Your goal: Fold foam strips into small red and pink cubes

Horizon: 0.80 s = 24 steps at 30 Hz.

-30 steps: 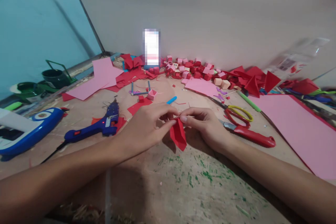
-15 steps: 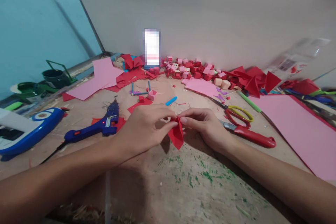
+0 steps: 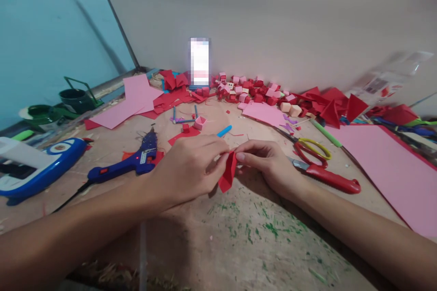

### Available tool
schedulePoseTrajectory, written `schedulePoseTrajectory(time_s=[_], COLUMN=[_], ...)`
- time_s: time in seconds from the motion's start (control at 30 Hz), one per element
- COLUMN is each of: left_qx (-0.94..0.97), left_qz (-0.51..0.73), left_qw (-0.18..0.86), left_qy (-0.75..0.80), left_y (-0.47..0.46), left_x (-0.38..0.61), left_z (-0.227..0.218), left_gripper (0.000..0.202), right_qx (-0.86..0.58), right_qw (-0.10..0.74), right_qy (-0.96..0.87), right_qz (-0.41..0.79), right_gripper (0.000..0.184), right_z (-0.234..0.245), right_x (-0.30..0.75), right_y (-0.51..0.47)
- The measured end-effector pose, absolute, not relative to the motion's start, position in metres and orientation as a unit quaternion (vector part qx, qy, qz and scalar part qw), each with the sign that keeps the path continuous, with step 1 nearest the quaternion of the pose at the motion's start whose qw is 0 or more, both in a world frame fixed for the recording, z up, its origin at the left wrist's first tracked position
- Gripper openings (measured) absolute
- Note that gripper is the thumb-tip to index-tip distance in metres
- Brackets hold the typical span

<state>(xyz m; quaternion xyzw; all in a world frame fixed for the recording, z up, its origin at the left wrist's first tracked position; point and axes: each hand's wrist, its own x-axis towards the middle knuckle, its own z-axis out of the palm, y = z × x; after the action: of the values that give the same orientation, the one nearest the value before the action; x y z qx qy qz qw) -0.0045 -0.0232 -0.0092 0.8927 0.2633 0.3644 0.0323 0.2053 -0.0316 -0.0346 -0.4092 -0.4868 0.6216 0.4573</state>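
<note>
"Where are the hands?"
"The left hand (image 3: 194, 163) and right hand (image 3: 269, 161) meet above the middle of the table (image 3: 239, 254), with the paper piece (image 3: 226, 179) between their fingertips."
"And to the left?"
"The glue gun (image 3: 145, 159) lies just beside the left forearm, and the tape dispenser (image 3: 63, 157) farther left."
"To the right?"
"The cutter (image 3: 334, 179) lies beside the right hand, the scissors (image 3: 295, 142) just behind it, and the sheet (image 3: 385, 161) farther right."
"Behind them?"
"The phone (image 3: 200, 61) stands before the wall (image 3: 273, 18), with the heap of boxes (image 3: 251, 88) to its right."
</note>
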Motion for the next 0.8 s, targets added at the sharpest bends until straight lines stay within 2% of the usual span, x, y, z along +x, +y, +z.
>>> schedulePoseTrajectory(time_s=[0.37,0.6,0.73,0.8], left_qx=[0.861,0.844,0.828,0.824], left_qz=[0.371,0.358,0.371,0.379], left_qw=[0.172,0.199,0.178,0.167], left_qy=[0.304,0.346,0.380,0.386], left_y=[-0.023,-0.023,-0.023,-0.023], left_x=[-0.001,0.000,0.000,0.000], left_z=[-0.003,-0.001,-0.003,-0.004], left_gripper=[0.017,0.018,0.020,0.022], right_qx=[-0.406,-0.419,-0.435,-0.428], right_qw=[0.459,0.449,0.454,0.447], right_qy=[-0.480,-0.519,-0.570,-0.608], right_qz=[0.628,0.595,0.530,0.497], right_gripper=[0.012,0.013,0.023,0.034], right_z=[-0.035,-0.036,-0.029,-0.025], right_x=[0.206,0.206,0.201,0.196], right_y=[-0.031,-0.032,-0.041,-0.047])
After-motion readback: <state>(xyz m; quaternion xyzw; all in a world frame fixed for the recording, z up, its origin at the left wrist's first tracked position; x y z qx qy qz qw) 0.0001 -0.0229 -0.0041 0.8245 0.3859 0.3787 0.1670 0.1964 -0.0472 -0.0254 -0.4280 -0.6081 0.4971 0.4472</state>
